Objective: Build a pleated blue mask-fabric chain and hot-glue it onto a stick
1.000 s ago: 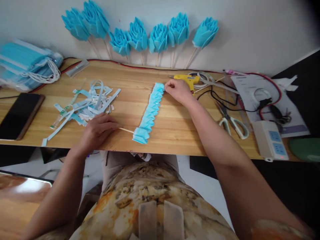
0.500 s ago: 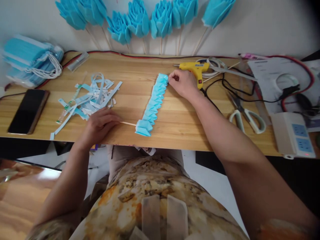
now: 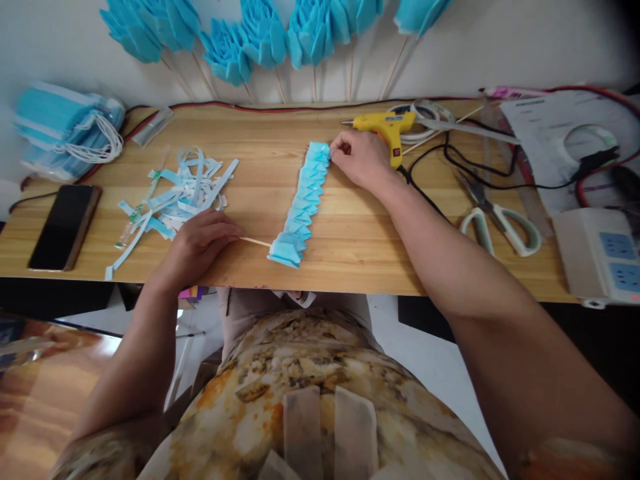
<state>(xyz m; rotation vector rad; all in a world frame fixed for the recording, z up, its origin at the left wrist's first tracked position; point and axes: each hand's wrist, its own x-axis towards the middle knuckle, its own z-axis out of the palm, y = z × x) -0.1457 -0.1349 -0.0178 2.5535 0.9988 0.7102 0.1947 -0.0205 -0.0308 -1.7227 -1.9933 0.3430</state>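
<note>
A pleated light-blue strip (image 3: 306, 193) of folded petals lies lengthwise on the table, its near end wrapped around the tip of a thin wooden stick (image 3: 256, 241). Closed on the other end of that stick is my left hand (image 3: 203, 240), resting near the table's front edge. At the far end of the strip, my right hand (image 3: 361, 157) pinches its right corner between thumb and fingers. Just behind my right hand lies a yellow hot glue gun (image 3: 387, 127), partly covered by it.
Paper scraps (image 3: 187, 190), a phone (image 3: 65, 227) and a bundle of blue masks (image 3: 60, 127) lie to the left. Scissors (image 3: 493, 217), cables and a white power strip (image 3: 595, 257) are at the right. Blue fabric flowers (image 3: 310, 33) on sticks line the wall.
The whole view has shifted slightly. Both hands keep their hold on the stick and the strip's far end, with little visible movement against the table.
</note>
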